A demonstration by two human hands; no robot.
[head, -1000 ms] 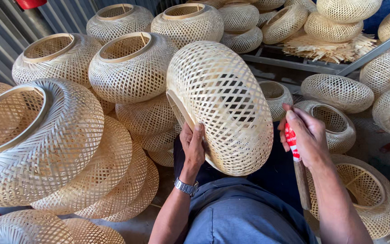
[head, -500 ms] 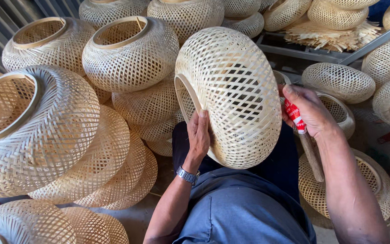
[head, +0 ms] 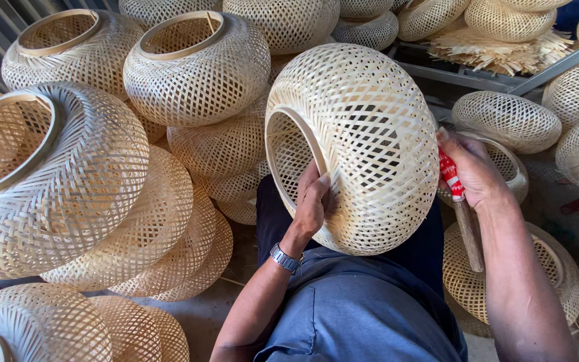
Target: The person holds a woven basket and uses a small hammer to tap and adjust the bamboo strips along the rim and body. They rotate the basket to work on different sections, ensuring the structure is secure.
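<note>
Head view: two hands, one lampshade (head: 363, 144).

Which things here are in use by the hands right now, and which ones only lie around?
In use:
- woven bamboo shade, gripped at its rim by the left hand
- tool with red-and-white wrap, wooden handle, in the right hand

Lying around:
- stacked woven shades
- bundle of bamboo strips
- metal frame

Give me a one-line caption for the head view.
Left hand steadies a woven bamboo shade; right hand holds a red-banded tool.
</note>
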